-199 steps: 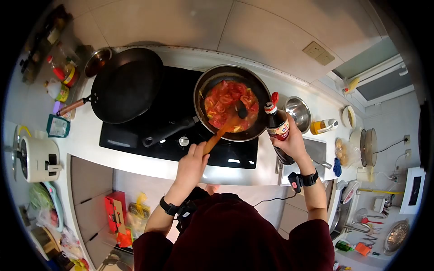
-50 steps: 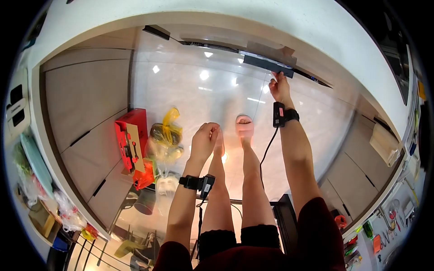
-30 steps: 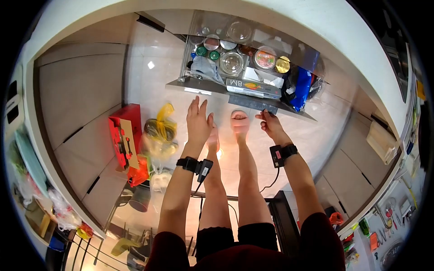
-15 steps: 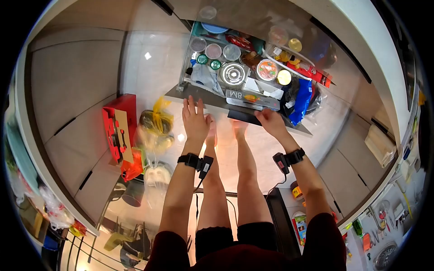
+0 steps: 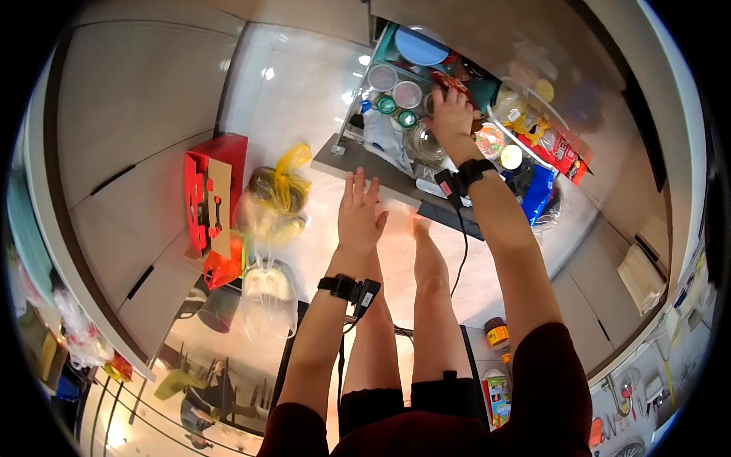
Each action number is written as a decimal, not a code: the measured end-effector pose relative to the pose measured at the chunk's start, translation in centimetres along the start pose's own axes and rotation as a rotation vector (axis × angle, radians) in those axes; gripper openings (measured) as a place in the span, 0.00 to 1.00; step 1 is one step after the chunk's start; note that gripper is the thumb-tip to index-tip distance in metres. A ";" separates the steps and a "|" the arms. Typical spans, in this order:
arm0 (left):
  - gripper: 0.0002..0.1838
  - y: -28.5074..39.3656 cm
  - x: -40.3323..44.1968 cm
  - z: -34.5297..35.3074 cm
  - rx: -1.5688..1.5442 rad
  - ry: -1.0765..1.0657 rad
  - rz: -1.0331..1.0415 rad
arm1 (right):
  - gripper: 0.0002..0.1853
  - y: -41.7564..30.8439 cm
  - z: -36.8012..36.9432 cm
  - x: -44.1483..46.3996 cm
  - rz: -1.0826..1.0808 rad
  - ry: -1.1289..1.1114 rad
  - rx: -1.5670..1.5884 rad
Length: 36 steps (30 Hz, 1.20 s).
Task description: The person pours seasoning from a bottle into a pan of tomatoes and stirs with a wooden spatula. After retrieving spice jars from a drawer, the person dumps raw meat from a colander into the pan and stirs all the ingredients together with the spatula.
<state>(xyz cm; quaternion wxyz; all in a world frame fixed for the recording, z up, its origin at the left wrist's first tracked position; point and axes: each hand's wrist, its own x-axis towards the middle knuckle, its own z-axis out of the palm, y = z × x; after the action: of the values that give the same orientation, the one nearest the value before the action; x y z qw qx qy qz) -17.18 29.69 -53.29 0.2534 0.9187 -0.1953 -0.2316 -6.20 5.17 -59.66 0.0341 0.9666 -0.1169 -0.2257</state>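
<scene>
My right hand point(image 5: 453, 120) reaches over the open drawer point(image 5: 340, 152), fingers spread and pointing down among round clear-lidded containers. It covers the spot beside a pink-filled container point(image 5: 407, 95); whether its fingertips touch a lid is hidden. Just below the hand stands a round clear jar point(image 5: 428, 143). Two green-capped jars point(image 5: 386, 104) sit to its left, close to a pale plastic bag point(image 5: 384, 137). My left hand point(image 5: 359, 217) is held open in front of the drawer's front panel, with nothing in it.
A blue round lid point(image 5: 421, 47) lies at the drawer's back. Red snack packets point(image 5: 560, 156) and a blue packet point(image 5: 538, 196) crowd its right side. On the floor at left are a red box point(image 5: 236, 171), a yellow bag point(image 5: 293, 164) and a clear bag point(image 5: 268, 293).
My right hand has left the drawer's front edge and moved up and in over the containers. My left hand has shifted slightly away from the drawer front. The view has swung round.
</scene>
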 end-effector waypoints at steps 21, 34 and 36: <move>0.31 4.4 -3.2 -12.5 -0.097 0.063 0.197 | 0.35 5.5 -14.0 -16.7 -0.181 0.359 0.585; 0.41 26.3 -11.0 -29.4 -0.247 -0.287 0.723 | 0.30 8.8 -35.9 -42.4 -0.358 0.439 0.754; 0.40 28.2 -11.4 -30.8 -0.300 -0.347 0.806 | 0.32 10.0 -38.1 -44.6 -0.372 0.517 0.688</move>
<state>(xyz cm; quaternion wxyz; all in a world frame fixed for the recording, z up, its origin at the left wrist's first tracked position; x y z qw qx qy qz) -17.17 24.25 -10.39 0.4170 0.6705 -0.5406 -0.2905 -30.27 6.70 -5.25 -0.3016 0.9507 0.0026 0.0721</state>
